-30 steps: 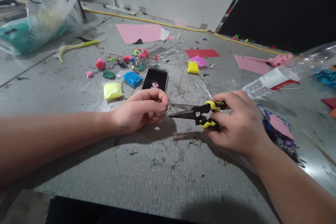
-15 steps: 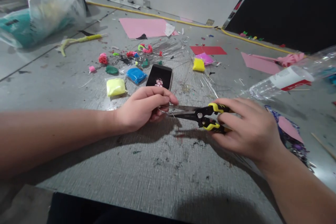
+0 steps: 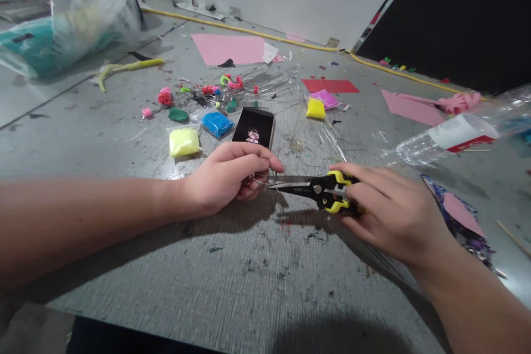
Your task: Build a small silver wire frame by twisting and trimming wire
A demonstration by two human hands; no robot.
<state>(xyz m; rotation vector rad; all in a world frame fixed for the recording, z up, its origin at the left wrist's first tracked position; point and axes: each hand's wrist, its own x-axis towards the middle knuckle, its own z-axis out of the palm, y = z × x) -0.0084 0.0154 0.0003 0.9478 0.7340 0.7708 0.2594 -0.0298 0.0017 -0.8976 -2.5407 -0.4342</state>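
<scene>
My right hand [image 3: 394, 210] is wrapped round the yellow-and-black handles of a pair of scissors [image 3: 317, 189], whose blades point left. My left hand [image 3: 232, 177] pinches a thin, silvery wire [image 3: 261, 180] between its fingers. The wire's end lies at the blade tips, and part of it is hidden by the fingers. Both hands are just above the grey table [image 3: 249, 287]. Right behind my left hand lies a phone [image 3: 254, 126] showing a pink figure on a dark screen.
Packets of pale yellow clay [image 3: 184, 142], blue clay [image 3: 217, 123] and bright yellow clay [image 3: 316, 108] lie beyond my hands. A plastic bottle [image 3: 452, 134] rests at the right. Pink paper [image 3: 232, 50] and a plastic bag [image 3: 91, 16] are farther back. Loose wires [image 3: 334, 141] lie near the scissors.
The scissors' blades have drawn closer together at the wire, and the handles have come nearer each other. The whole view has shifted slightly, and my left hand keeps its pinch.
</scene>
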